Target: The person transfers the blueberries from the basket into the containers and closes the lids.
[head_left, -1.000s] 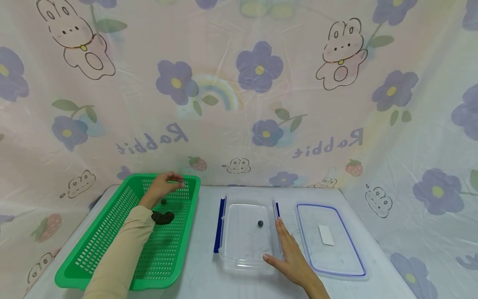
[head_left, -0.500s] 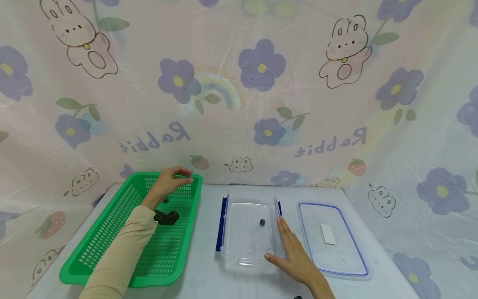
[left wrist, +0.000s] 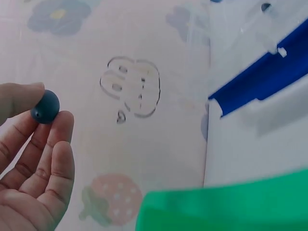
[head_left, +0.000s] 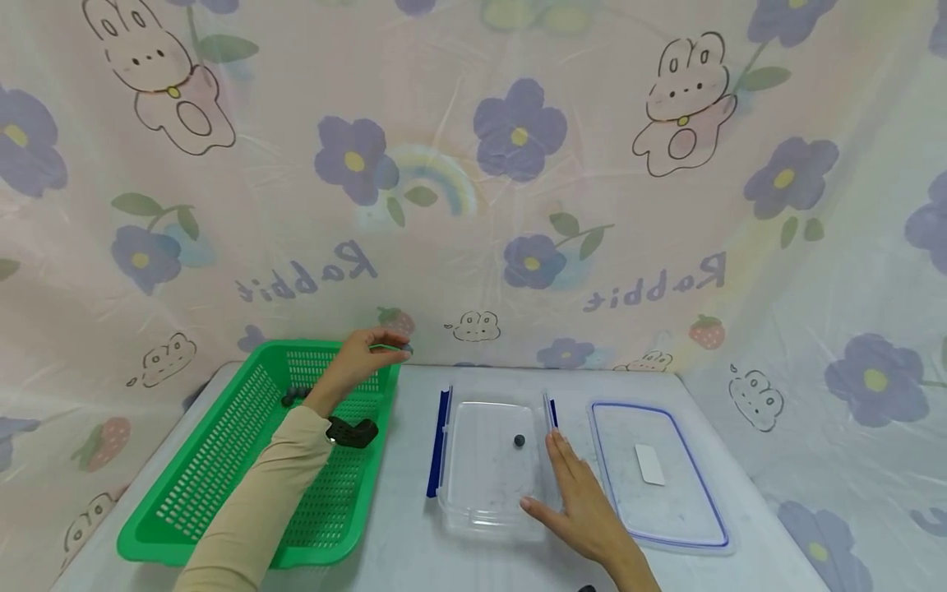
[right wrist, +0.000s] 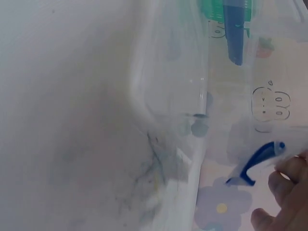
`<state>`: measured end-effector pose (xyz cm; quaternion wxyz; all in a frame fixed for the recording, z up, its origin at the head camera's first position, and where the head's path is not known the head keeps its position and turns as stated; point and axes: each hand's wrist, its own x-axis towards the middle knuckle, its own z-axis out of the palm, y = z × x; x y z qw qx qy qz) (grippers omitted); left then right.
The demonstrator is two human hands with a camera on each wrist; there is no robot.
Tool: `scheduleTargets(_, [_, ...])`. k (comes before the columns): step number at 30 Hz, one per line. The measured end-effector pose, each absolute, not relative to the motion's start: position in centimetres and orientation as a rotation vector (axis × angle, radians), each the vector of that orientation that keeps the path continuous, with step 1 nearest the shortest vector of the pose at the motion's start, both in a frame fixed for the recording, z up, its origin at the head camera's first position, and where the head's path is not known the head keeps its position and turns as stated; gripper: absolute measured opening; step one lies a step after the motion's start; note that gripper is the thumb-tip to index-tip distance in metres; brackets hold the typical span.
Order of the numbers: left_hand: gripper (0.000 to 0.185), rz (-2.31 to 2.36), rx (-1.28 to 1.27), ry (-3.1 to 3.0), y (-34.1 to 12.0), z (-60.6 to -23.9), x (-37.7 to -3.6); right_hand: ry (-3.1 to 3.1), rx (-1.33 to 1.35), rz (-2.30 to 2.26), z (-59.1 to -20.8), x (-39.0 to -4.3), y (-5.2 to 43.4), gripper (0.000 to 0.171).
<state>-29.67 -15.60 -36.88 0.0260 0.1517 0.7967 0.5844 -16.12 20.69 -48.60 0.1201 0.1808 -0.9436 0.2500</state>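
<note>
My left hand pinches a blueberry between thumb and fingertips, above the far right corner of the green basket. Inside that basket, several more blueberries lie near the far end, partly hidden behind the left wrist. A clear plastic container with dark blue side latches stands in the middle, holding one blueberry. Against its right side rests my right hand, fingers extended and thumb over the near right corner. The right wrist view shows its fingers beside a blue latch.
A clear lid with a blue seal lies flat to the right of the container, bearing a white rectangle. White cloth covers the table. A printed curtain rises along the back and sides.
The left hand has moved right, from inside the basket's far end to over its far right corner, carrying the blueberry. More berries show behind the wrist. The right hand stays at the container.
</note>
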Motion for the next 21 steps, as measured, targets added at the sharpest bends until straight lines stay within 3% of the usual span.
scheduleTargets(21, [0.027, 1.766, 0.691, 2.363, -8.0, -36.4, -28.0, -2.777, 0.473, 0.803, -48.8, -16.3, 20.1, 0.096])
